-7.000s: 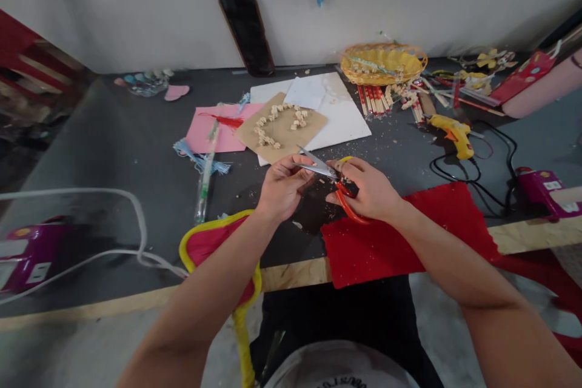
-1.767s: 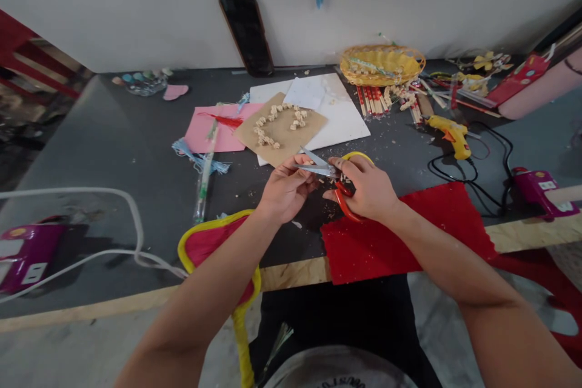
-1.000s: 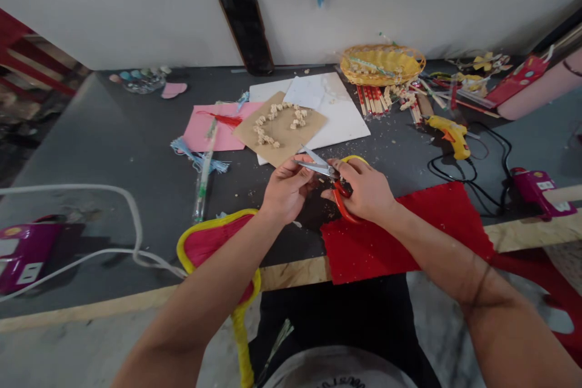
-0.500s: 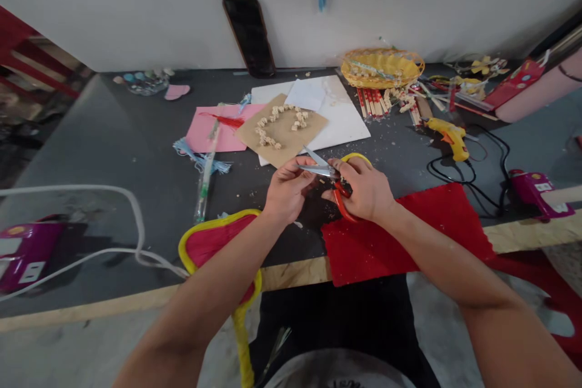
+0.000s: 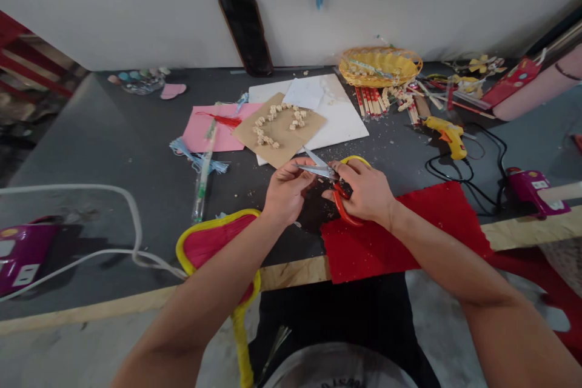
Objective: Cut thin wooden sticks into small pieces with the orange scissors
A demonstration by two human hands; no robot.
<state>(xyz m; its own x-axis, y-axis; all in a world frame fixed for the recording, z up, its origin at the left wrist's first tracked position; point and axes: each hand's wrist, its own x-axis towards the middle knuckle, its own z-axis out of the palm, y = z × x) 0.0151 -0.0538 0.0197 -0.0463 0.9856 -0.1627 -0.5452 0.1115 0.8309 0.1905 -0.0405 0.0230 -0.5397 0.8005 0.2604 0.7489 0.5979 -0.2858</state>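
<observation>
My right hand (image 5: 366, 188) is wrapped round the red handles of a pair of scissors (image 5: 318, 170), whose blades stand apart and point left. Close to the blades, the fingers of my left hand (image 5: 286, 191) pinch together; whatever they hold is too small to make out. Just past both hands lies a brown paper square (image 5: 282, 127), bearing an arc of small beige pieces (image 5: 261, 133). A yellow curved edge (image 5: 356, 159) shows behind my right hand, mostly hidden. Under my right wrist spreads a red cloth (image 5: 391, 242).
A yellow basket (image 5: 382, 70) stands at the back, with a yellow glue gun (image 5: 448, 136) to its right front. Pink paper (image 5: 193, 133) and a blue tassel (image 5: 195, 157) lie left. A yellow-rimmed fan shape (image 5: 213, 242) overhangs the front edge. A phone (image 5: 245, 33) leans on the wall.
The whole view has shifted slightly. Both hands and the scissors keep nearly the same pose, with the blades still apart.
</observation>
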